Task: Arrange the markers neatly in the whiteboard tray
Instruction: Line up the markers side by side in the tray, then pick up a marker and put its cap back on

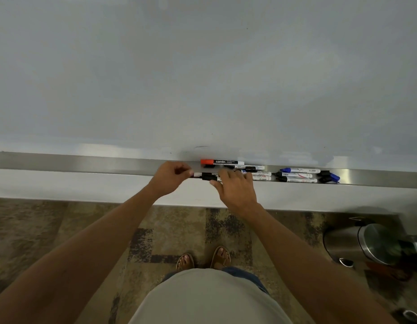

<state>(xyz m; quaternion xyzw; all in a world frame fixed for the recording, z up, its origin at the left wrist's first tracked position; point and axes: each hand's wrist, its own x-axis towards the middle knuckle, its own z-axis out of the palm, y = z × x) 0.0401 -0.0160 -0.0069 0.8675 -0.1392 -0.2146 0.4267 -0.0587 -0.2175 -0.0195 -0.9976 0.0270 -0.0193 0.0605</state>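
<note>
A long metal whiteboard tray point(86, 163) runs across the view under the whiteboard. A red-capped marker point(222, 162) lies at the tray's back. Several white markers with black caps point(261, 175) lie in a loose cluster behind my right hand. Three blue markers point(298, 175) and a loose blue cap point(334, 177) lie further right. My left hand point(171, 177) pinches the left end of a white marker with a black cap point(206, 176) at the tray's front edge. My right hand point(235, 188) grips the same marker's right part, covering it.
A steel pedal bin point(364, 244) stands on the patterned carpet at the lower right. My feet in sandals point(202, 258) are just below the tray. The whiteboard point(202, 78) fills the upper half of the view.
</note>
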